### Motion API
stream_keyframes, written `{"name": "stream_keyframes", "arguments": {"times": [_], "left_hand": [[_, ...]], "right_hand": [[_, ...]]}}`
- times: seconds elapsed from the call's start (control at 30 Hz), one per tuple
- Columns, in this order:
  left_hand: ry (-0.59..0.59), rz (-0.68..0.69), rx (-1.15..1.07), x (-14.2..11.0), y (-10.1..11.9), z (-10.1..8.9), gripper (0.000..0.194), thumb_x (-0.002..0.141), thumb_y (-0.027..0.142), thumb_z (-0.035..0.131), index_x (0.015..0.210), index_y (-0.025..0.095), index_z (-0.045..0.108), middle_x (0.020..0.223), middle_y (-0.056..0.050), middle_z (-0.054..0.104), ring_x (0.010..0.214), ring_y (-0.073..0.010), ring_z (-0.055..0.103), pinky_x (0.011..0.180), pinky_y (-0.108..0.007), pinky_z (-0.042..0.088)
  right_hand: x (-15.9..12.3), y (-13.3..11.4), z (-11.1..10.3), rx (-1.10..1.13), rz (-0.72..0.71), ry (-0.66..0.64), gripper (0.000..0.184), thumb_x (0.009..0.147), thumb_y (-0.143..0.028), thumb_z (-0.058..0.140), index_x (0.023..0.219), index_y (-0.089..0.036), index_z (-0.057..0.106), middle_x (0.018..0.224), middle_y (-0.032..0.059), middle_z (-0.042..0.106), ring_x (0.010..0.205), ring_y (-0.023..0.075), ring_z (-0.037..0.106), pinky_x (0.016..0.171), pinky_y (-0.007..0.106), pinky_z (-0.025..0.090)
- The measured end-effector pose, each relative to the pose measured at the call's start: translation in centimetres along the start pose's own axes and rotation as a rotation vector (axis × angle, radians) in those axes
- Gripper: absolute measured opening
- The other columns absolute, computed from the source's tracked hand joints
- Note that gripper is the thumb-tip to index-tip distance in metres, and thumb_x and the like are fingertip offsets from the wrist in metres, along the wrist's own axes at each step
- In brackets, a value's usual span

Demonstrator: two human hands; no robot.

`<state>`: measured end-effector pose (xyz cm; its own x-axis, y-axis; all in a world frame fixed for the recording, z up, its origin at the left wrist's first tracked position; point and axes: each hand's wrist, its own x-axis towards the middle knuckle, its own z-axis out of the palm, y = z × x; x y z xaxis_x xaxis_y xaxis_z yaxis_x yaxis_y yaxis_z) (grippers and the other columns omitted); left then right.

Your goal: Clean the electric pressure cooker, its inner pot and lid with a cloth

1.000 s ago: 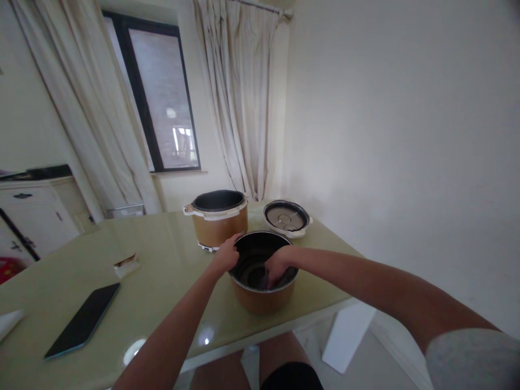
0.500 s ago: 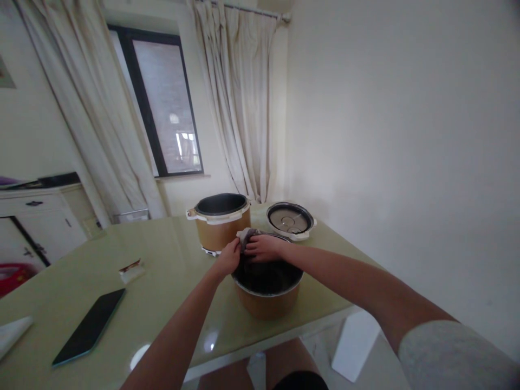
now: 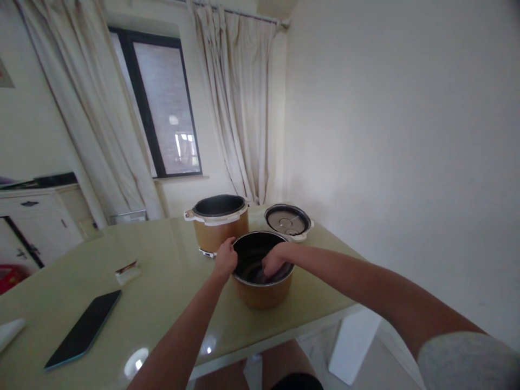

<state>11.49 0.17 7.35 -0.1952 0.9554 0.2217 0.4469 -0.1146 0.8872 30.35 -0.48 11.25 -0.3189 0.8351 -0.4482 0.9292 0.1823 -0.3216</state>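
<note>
In front of me on the counter stands the pot, upright and round, gold-brown outside, dark within, with a thin pale rim that catches the light. My left hand holds the left side of that rim; my right hand reaches down inside the pot, and I cannot tell whether its fingers are spread, bunched or gripping something, since they sink into the dark. A dim purplish patch shows beside them, too murky to name. Faint bands curve round the pot's inner wall, while much of its floor is covered by my hand and lost in shadow. Beyond the pot and to its left is the gold cooker body with its cream collar, its lower right part hidden by the pot. Beyond the pot to the right lies the lid, metallic inner face up. Well left of the pot are a dark tablet and a small packet, its print blurred; farther left, a white thing is cut off by the edge of my view.
</note>
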Motion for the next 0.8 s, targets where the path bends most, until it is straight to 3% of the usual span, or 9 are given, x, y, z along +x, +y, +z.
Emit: {"name": "stream_keyframes", "arguments": {"times": [0.07,0.1,0.17,0.27,0.37,0.43,0.53,0.7,0.8], "left_hand": [[0.027,-0.025,-0.076,0.0,0.1,0.0,0.045,0.089,0.003,0.05,0.127,0.013,0.073,0.138,-0.017,0.071,0.135,-0.0278,0.062,0.12,-0.04,0.042],[0.038,-0.042,-0.116,0.0,0.1,0.0,0.045,0.089,0.003,0.05,0.126,0.013,0.074,0.138,-0.017,0.071,0.135,-0.0273,0.063,0.119,-0.039,0.043],[0.049,-0.087,-0.196,0.0,0.1,0.1,0.045,0.089,0.003,0.048,0.124,0.012,0.075,0.135,-0.017,0.073,0.132,-0.0266,0.065,0.117,-0.038,0.046],[0.031,-0.178,-0.347,-0.1,0.1,0.6,0.045,0.091,0.009,0.046,0.125,0.013,0.075,0.124,-0.015,0.078,0.116,-0.026,0.073,0.106,-0.04,0.055],[0.016,-0.336,-0.703,-0.2,0.1,1.1,0.042,0.098,0.026,0.044,0.123,0.016,0.076,0.11,-0.01,0.082,0.104,-0.0241,0.077,0.102,-0.038,0.058],[0.038,-0.414,-0.902,-0.2,0.2,1.1,0.044,0.101,0.033,0.041,0.12,0.017,0.077,0.106,-0.008,0.082,0.102,-0.0221,0.077,0.103,-0.035,0.057],[0.114,-0.457,-0.965,0.0,0.0,0.4,0.047,0.103,0.036,0.036,0.123,0.018,0.076,0.101,-0.007,0.081,0.096,-0.0212,0.077,0.097,-0.035,0.058],[0.148,-0.45,-0.981,0.5,-0.4,-1.1,0.05,0.105,0.035,0.03,0.123,0.013,0.072,0.092,-0.009,0.079,0.089,-0.0227,0.076,0.091,-0.037,0.059],[0.156,-0.42,-0.98,0.8,-0.4,-0.9,0.047,0.105,0.034,0.033,0.112,0.012,0.073,0.097,-0.01,0.079,0.093,-0.0218,0.075,0.095,-0.035,0.058]], "right_hand": [[-0.5,-1.1,-0.2,0.228,0.001,-0.114,0.029,0.071,-0.048,0.086,0.08,-0.022,0.08,0.077,0.0041,0.077,0.077,0.0256,0.075,0.076,0.036,0.06],[-0.7,-1.7,-0.2,0.343,-0.02,-0.111,0.029,0.073,-0.048,0.085,0.085,-0.022,0.081,0.082,0.0037,0.079,0.078,0.0247,0.075,0.076,0.035,0.059],[-0.8,-2.9,-0.1,0.519,-0.064,0.017,0.029,0.079,-0.047,0.082,0.095,-0.022,0.081,0.094,0.0046,0.081,0.087,0.0249,0.076,0.08,0.034,0.058],[0.0,-4.8,0.2,0.573,-0.021,0.262,0.041,0.09,-0.049,0.071,0.113,-0.016,0.078,0.119,0.0141,0.077,0.109,0.0314,0.073,0.092,0.039,0.055],[1.4,-6.3,0.8,0.595,0.071,0.385,0.053,0.099,-0.051,0.057,0.129,-0.01,0.07,0.137,0.0232,0.068,0.125,0.0368,0.066,0.101,0.044,0.05],[2.1,-6.9,1.1,0.628,0.074,0.407,0.053,0.1,-0.053,0.056,0.132,-0.013,0.068,0.137,0.0208,0.068,0.126,0.0345,0.066,0.101,0.042,0.05],[1.9,-6.7,0.8,0.675,-0.012,0.32,0.048,0.092,-0.058,0.068,0.121,-0.019,0.075,0.12,0.0118,0.077,0.11,0.0283,0.073,0.091,0.036,0.055],[0.0,-4.3,-1.3,0.607,-0.211,-0.05,0.044,0.075,-0.06,0.084,0.096,-0.022,0.08,0.097,0.0055,0.08,0.085,0.0232,0.073,0.077,0.033,0.056],[0.3,-3.5,-1.5,0.542,-0.264,-0.013,0.042,0.071,-0.057,0.088,0.092,-0.021,0.081,0.089,0.0047,0.079,0.082,0.0237,0.073,0.076,0.034,0.056]]}}
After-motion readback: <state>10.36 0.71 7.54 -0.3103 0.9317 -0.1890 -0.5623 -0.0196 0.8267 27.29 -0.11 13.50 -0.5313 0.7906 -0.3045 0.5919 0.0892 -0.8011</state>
